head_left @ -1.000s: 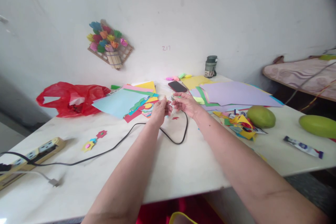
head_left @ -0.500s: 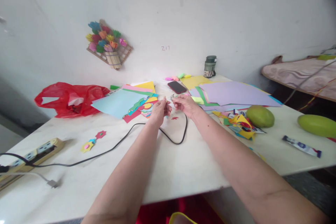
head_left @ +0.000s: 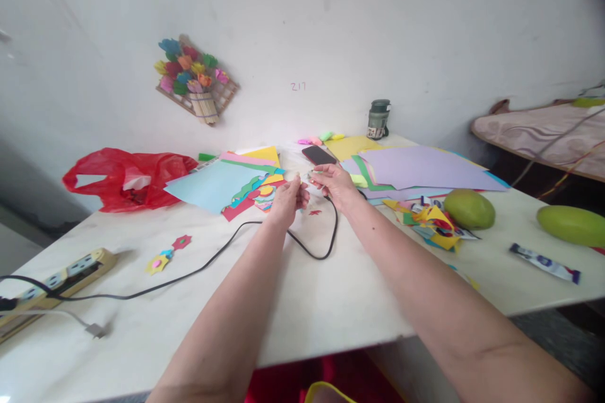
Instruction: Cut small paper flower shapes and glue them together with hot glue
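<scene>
"While two bare arms (head_left: 241, 296) reach in from the bottom edge, where do the hands come to?"

"The centre of the frame, over a white bench (head_left: 326, 315). The left hand (head_left: 287, 201) is curled, thumb uppermost; I cannot tell whether its grip is clamped on anything."

"And the right hand (head_left: 336, 186)?"

"Just beside it, thumb and forefinger pointing towards the left one. A small pale bit (head_left: 310, 174) shows at those fingertips, between the hands. It is too blurred to name, and I cannot tell whether the right grip is closed on it."

"What surrounds them?"

"Just below, a red cutout (head_left: 314, 213) and a loop of black cord (head_left: 323, 257), which runs across to a power strip (head_left: 78, 267) at lower left. Just above, a dark phone (head_left: 318, 155). Left of centre, paper shapes (head_left: 267, 190) overlap a blue sheet (head_left: 212, 184), with a red bag (head_left: 130, 179) beyond."

"And to the right?"

"A purple sheet (head_left: 425, 167); below it, coloured scraps (head_left: 437, 227) beside a green fruit (head_left: 469, 209). Nearer the right edge lies a tube (head_left: 544, 262)."
</scene>
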A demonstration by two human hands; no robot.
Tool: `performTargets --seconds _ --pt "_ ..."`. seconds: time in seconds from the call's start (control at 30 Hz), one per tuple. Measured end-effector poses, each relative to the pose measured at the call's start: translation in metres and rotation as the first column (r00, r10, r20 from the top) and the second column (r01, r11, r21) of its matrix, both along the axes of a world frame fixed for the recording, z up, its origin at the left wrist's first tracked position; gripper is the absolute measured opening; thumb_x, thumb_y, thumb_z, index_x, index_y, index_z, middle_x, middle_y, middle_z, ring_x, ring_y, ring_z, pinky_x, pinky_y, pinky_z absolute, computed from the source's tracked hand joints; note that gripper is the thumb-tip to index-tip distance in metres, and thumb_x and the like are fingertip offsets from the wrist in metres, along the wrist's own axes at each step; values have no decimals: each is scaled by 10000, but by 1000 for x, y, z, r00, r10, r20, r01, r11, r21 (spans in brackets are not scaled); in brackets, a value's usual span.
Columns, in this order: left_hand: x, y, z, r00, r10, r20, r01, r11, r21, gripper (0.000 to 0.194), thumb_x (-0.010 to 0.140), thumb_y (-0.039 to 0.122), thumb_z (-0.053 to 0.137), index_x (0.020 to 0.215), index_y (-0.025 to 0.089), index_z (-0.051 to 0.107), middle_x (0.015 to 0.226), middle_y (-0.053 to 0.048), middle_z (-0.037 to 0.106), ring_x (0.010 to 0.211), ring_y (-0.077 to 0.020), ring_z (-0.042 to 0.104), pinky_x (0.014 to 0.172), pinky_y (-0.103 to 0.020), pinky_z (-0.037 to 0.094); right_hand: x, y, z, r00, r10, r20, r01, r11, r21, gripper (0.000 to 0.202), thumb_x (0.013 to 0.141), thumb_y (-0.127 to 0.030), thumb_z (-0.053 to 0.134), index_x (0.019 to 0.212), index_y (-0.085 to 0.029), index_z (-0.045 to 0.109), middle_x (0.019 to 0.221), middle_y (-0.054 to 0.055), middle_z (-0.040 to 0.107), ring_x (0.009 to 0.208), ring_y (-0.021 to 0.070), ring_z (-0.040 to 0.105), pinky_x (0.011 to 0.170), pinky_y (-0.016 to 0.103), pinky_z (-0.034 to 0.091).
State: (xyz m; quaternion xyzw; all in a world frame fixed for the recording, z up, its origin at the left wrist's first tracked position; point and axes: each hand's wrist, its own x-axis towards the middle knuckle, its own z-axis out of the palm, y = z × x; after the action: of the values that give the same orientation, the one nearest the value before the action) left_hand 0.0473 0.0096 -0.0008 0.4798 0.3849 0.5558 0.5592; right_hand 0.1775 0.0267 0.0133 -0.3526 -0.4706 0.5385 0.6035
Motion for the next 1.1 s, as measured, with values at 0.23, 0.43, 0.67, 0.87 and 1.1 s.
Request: performTargets --seconds 0.23,0.43,0.67,0.87,1.1 --pt "7 -5 3 999 -34 13 34 999 -2 426 745 548 597 671 131 547 457 8 524 340 -63 433 366 -191 308 -14 -7 2 983 -180 34 181 983 -23 310 552 -275 748 817 -147 649 642 -5 627 567 105 557 502 222 395" --pt "8 -4 2 999 -21 48 22 1000 -10 416 708 529 645 676 121 572 460 2 538 338 -62 437 356 -188 300 -15 -5 -5 968 -187 170 169 978 119 304 687 -270 634 960 -145 682 680 26 662 604 151 598 631 304 479" --pt "3 1 -2 981 52 186 -52 999 -5 384 635 460 730 682 121 557 479 20 533 374 -53 451 385 -173 333 -16 -10 -2 974 -144 175 120 983 137 361 759 -277 556 1097 -182 637 821 53 705 796 196 650 700 324 502" --pt "-1 3 -2 966 77 247 -71 997 -34 277 673 333 727 733 119 561 565 8 590 425 -46 501 452 -169 410 -13 -10 1 990 -128 -51 123 988 -96 166 703 -292 681 758 -173 580 721 39 681 739 160 652 512 211 457" --pt "-1 5 -3 971 70 230 -55 996 -70 212 798 324 608 799 114 580 633 -30 642 461 -60 548 496 -182 452 -12 -6 -3 994 -97 -49 91 989 -120 163 678 -238 713 665 -164 567 621 12 653 580 104 613 505 196 468"
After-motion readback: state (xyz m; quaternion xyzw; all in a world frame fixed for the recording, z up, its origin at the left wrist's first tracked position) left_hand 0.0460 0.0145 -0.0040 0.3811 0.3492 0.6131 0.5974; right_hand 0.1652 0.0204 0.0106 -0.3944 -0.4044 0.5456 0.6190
